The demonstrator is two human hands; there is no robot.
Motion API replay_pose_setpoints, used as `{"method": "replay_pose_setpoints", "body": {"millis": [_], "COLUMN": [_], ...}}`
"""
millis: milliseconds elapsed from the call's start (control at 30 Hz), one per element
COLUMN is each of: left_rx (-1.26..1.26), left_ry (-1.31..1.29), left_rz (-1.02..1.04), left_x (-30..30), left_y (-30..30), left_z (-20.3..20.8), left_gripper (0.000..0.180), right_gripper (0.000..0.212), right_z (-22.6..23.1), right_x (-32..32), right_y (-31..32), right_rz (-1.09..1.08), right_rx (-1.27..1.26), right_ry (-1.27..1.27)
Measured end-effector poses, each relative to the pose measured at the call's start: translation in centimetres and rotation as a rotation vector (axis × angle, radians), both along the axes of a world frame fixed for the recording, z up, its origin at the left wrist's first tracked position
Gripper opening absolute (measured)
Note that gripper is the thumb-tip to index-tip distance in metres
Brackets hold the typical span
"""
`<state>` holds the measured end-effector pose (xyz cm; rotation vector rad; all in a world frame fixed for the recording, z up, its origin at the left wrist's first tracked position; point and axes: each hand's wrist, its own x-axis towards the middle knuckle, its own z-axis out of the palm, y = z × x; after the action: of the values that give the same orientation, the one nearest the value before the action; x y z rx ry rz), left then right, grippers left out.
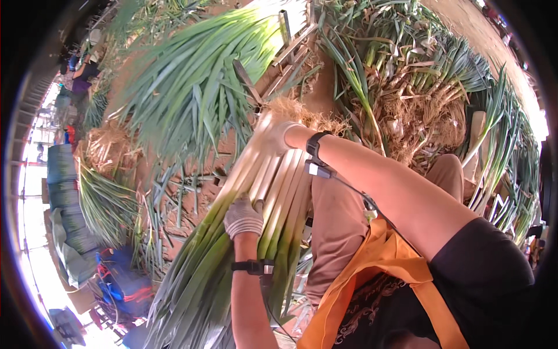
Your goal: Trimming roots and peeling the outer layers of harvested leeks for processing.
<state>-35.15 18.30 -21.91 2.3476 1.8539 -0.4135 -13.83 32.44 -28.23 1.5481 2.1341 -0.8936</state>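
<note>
A thick bundle of leeks (pixel 279 200) lies slantwise across my lap, pale stalks and tan roots at the far end, green leaves spreading toward the lower left. My left hand (pixel 243 218), in a light knitted glove, is closed on the stalks at the bundle's left side, where white turns to green. Farther up, my right hand (pixel 272 138), also gloved, reaches over the pale stalks just below the roots (pixel 305 116) and grips them. Its fingers blend with the stalks and are partly hidden.
Beyond the bundle, more leeks (pixel 197 75) rest by a metal frame (pixel 285 61). A big heap of leeks with roots (pixel 412 99) fills the far right. Loose leaves litter the brown ground. At left are a smaller leek pile (pixel 107 198) and a blue-and-red item (pixel 125 282).
</note>
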Motion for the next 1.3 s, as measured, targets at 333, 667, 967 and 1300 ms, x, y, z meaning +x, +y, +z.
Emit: {"method": "replay_pose_setpoints", "body": {"millis": [333,667,967,1300], "left_rx": [0.124,-0.009,0.126,-0.953], "left_ry": [0.067,0.001,0.041,-1.471], "left_rz": [0.030,0.017,-0.010,0.260], "left_x": [0.7,2.0,9.7,39.2], "left_y": [-1.1,-0.4,0.9,-3.2], "left_z": [-0.2,2.3,5.3,2.2], "left_gripper": [0.042,0.050,0.045,0.034], "right_gripper": [0.025,0.032,0.030,0.050], "right_z": [0.7,-12.8,-18.1,-18.2], "right_x": [16.6,21.7,25.5,26.3], "right_y": [-18.0,-49.6,-50.5,-34.2], "right_rz": [-0.600,-0.817,-1.287,-1.513], "right_rx": [0.475,-0.422,-0.054,0.101], "right_ry": [0.108,-0.179,0.108,0.504]}}
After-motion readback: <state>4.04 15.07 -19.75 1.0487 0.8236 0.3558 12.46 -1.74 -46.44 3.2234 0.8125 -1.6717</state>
